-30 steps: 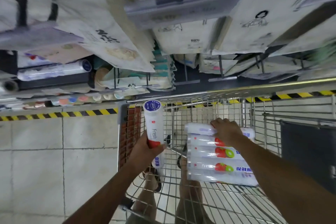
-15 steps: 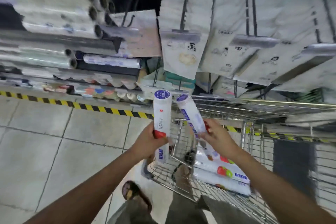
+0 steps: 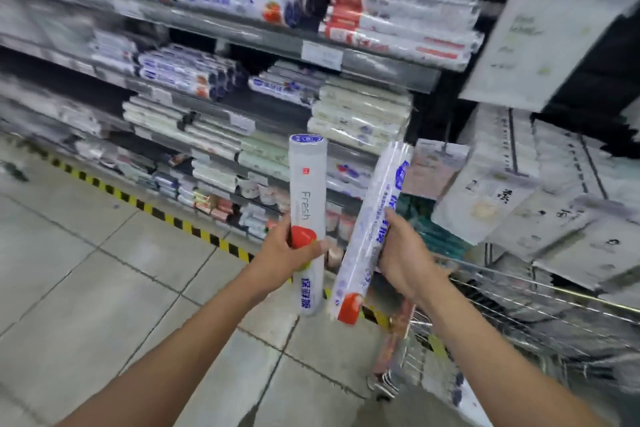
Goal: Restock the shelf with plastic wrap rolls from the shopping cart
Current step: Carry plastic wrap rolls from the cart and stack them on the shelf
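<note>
My left hand (image 3: 284, 252) grips a white plastic wrap roll (image 3: 308, 184) printed "Fresh", held upright in front of me. My right hand (image 3: 401, 255) holds a second plastic wrap roll (image 3: 377, 211), tilted with its top leaning right. Both rolls are raised in front of the shelf (image 3: 263, 40), whose tiers are stacked with similar rolls lying on their sides. The wire shopping cart (image 3: 512, 315) stands at the lower right, below my right forearm. The view is blurred by motion.
White packets (image 3: 530, 35) hang on pegs to the right of the shelf, above the cart. A yellow-and-black hazard stripe (image 3: 145, 206) runs along the shelf's foot. Grey tiled floor (image 3: 86, 288) spreads to the left.
My right hand took a roll out of the cart and lifted it beside the left one. My view swung up from the cart to the shelf, and both rolls rose.
</note>
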